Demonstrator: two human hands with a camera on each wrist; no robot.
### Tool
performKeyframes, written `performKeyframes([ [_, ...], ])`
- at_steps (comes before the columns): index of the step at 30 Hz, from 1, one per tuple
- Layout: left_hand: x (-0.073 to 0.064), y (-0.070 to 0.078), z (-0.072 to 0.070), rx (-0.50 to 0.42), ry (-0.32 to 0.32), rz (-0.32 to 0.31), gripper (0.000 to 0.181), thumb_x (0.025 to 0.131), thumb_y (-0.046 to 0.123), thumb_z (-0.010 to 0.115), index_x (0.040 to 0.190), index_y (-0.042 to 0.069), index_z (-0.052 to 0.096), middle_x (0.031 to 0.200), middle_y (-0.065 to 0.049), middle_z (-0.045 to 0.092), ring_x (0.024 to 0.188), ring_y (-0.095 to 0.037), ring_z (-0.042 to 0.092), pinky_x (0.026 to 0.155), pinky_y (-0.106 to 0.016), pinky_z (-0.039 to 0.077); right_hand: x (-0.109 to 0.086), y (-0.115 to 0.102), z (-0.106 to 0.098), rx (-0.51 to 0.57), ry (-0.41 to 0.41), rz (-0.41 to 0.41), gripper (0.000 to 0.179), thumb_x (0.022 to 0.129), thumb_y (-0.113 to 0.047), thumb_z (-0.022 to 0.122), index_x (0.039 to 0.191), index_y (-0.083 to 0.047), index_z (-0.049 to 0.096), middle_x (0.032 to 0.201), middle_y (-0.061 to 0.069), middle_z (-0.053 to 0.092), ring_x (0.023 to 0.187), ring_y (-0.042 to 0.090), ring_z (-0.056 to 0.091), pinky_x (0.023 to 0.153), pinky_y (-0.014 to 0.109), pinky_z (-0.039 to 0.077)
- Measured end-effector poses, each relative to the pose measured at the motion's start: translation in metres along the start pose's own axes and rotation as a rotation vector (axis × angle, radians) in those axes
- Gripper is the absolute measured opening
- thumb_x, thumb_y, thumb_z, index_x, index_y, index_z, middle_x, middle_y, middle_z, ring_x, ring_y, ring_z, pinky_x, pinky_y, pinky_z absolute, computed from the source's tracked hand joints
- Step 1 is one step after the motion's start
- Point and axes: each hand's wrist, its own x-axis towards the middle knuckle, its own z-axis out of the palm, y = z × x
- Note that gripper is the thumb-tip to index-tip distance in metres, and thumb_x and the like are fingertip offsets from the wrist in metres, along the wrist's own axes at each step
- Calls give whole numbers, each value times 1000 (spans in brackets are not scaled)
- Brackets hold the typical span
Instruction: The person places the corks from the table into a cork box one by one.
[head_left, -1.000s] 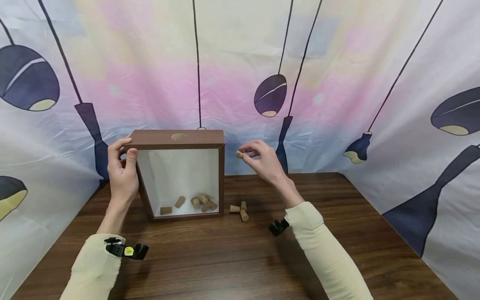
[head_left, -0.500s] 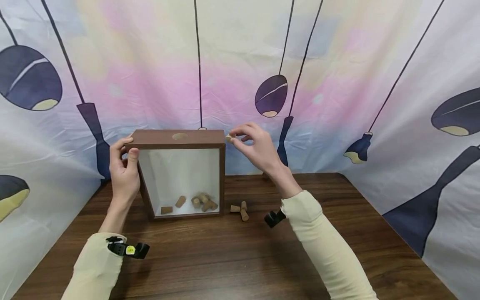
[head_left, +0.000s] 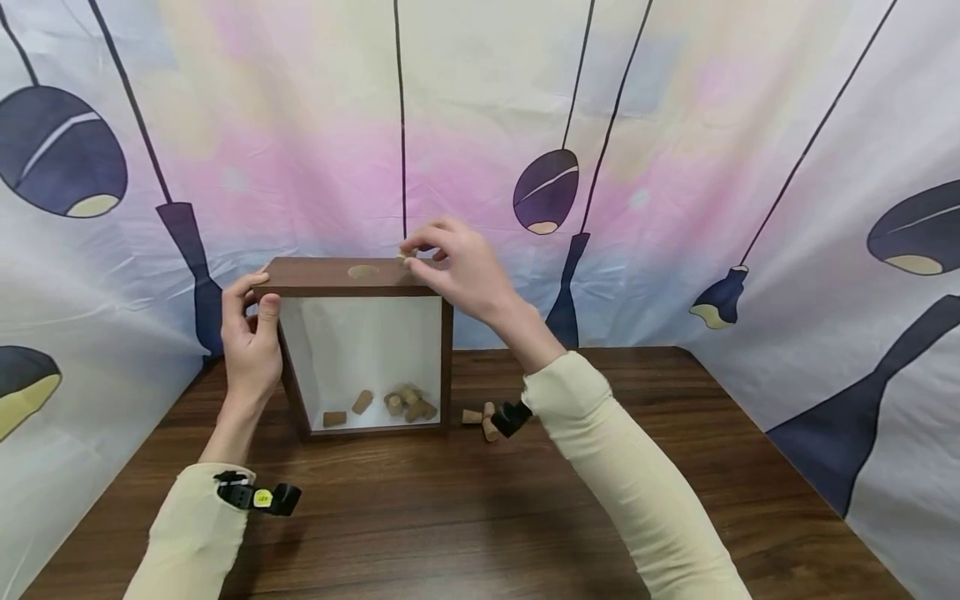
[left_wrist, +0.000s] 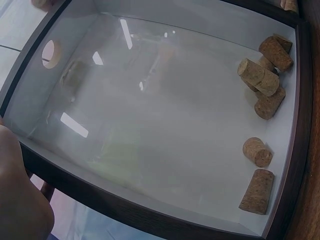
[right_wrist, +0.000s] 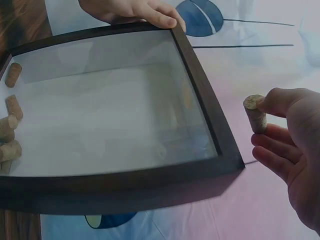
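A brown wooden shadow box [head_left: 322, 277] with a clear front stands upright on the table. Its top has an oval hole [head_left: 364, 272]. Several corks [left_wrist: 257, 192] lie along the bottom inside. My left hand [head_left: 252, 346] grips the box's upper left corner, thumb on the front frame and fingers over the side and top. Between thumb and fingers, my right hand [head_left: 468, 271] pinches a cork [right_wrist: 255, 114] just above the right part of the box's top, to the right of the hole. In the right wrist view that cork is apart from the frame.
Several loose corks [head_left: 472, 417] lie on the wooden table [head_left: 420, 517] just right of the box, partly behind the right wrist camera [head_left: 512, 418]. A printed curtain [head_left: 480, 125] hangs close behind the box and along both sides of the table.
My right hand has moved left and up with its cork, from right of the box to over its top. The left hand and box have stayed in place.
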Motion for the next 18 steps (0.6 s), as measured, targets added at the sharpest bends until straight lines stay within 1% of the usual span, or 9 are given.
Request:
performKeyframes([
  [3, -1, 7, 3, -16, 2, 6, 40, 104, 19, 51, 136, -6, 49, 147, -11, 52, 94, -5, 46, 71, -19, 32, 8, -4, 7, -1, -36, 4, 15, 94, -11, 66, 107, -8, 74, 108, 6, 65, 104, 19, 65, 85, 17, 51],
  [4, -1, 7, 3, -17, 1, 7, 40, 104, 19, 51, 136, -6, 49, 147, -12, 52, 94, -5, 46, 71, -19, 32, 10, -6, 10, 1, -50, 12, 15, 95, -11, 65, 106, -8, 74, 109, 7, 65, 104, 19, 65, 85, 17, 51],
  [6, -1, 8, 2, -17, 0, 11, 41, 104, 19, 51, 136, -6, 49, 147, -16, 50, 93, -5, 46, 72, -19, 32, 13, -9, 14, 0, -89, 41, 15, 95, -12, 64, 107, -9, 73, 111, 7, 64, 104, 17, 64, 87, 16, 51],
  [10, -1, 10, 2, -21, -1, 17, 41, 104, 20, 52, 135, -6, 49, 147, -16, 51, 89, -5, 45, 71, -19, 32, 17, -12, 24, -34, -148, 87, 15, 97, -17, 64, 108, -12, 73, 114, 4, 63, 100, 13, 63, 87, 17, 49],
  [13, -1, 8, 2, -20, 0, 20, 42, 104, 21, 52, 135, -6, 49, 147, -16, 51, 87, -6, 44, 70, -18, 32, 19, -12, 29, -60, -147, 97, 15, 97, -19, 66, 109, -13, 74, 113, 2, 63, 98, 11, 64, 85, 17, 48],
  [16, -1, 2, 2, -11, 3, 18, 42, 104, 21, 52, 136, -6, 49, 147, -16, 51, 87, -5, 44, 70, -18, 32, 22, -12, 34, -79, -129, 97, 15, 97, -20, 66, 108, -14, 75, 111, 1, 64, 98, 10, 64, 86, 17, 48],
  [18, 0, -1, 2, -6, 8, 16, 42, 104, 21, 52, 136, -6, 49, 147, -17, 51, 88, -5, 45, 71, -18, 32, 24, -12, 37, -97, -127, 111, 16, 97, -21, 66, 108, -15, 75, 111, 0, 64, 98, 10, 63, 86, 17, 48],
])
